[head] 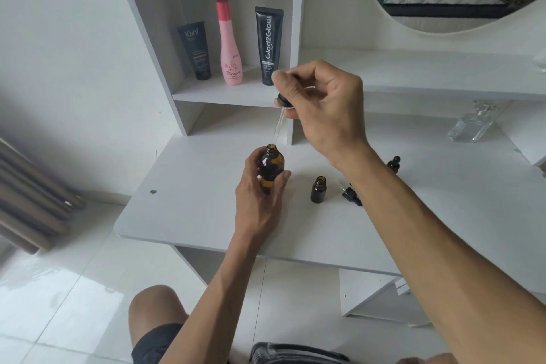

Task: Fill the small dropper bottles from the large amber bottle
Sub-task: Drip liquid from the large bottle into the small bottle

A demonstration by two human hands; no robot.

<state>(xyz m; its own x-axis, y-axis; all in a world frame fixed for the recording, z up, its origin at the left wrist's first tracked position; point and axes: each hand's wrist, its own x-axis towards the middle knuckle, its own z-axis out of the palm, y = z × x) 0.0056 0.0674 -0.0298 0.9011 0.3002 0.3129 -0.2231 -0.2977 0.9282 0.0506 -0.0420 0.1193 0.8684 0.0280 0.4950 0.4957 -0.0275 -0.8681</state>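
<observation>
A white vanity table (pixel 189 210) fills the middle of the frame, with a white shelf unit (pixel 206 94) rising at upper centre and a curved mirror (pixel 461 0) at upper right. The right hand (pixel 322 109), centre frame, has its fingers curled, pinching the bulb end of a dropper (pixel 282 111) whose black collar shows below the thumb; its glass pipette slants down so that the tip sits at the open mouth of the large amber bottle (pixel 271 167). The left hand (pixel 260 195), just below, is wrapped round that bottle, thumb on its right side, holding it upright on or just above the tabletop. On the shelf stand three products: a pink bottle (pixel 231 47) reading "Tamara", a black tube (pixel 268 46) reading "Glad2Glow", and a shorter dark tube (pixel 196 50) reading "Kahf". At right of the frame stands a clear glass bottle (pixel 469 124). Right of the large bottle, a small dropper bottle (pixel 318 190) stands uncapped on the table; beside it lies a loose dropper cap (pixel 351 193), and farther back, partly hidden behind the right wrist, a capped small bottle (pixel 393 163).
</observation>
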